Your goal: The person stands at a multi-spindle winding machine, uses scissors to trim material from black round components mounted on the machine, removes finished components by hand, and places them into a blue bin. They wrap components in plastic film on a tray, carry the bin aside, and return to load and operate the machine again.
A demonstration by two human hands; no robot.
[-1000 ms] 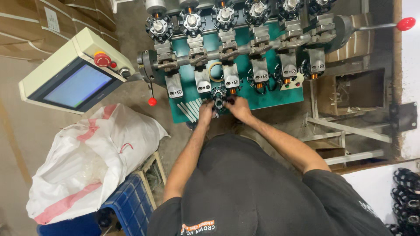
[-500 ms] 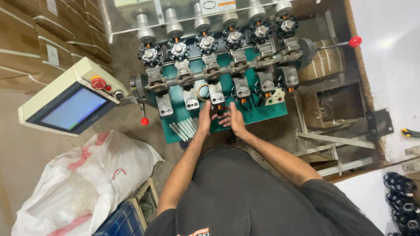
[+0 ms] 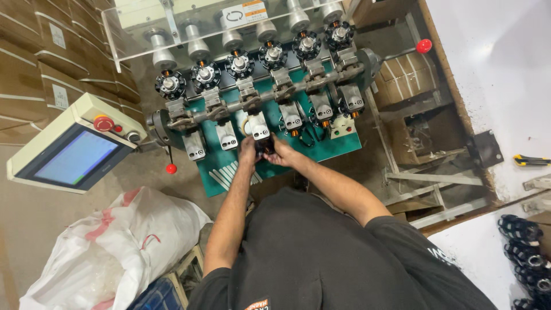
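My left hand point(image 3: 248, 150) and right hand point(image 3: 282, 154) pinch a small dark part point(image 3: 265, 147) together at the green machine point(image 3: 321, 150), near its middle clamp point(image 3: 257, 125).

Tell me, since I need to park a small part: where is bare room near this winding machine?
The white tabletop right of the machine, above the yellow utility knife, is bare. The green base plate is crowded with clamps, and both hands fill its front edge.

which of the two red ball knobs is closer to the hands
The red ball knob left of the green machine base, below the touchscreen panel; the other sits far off at upper right.
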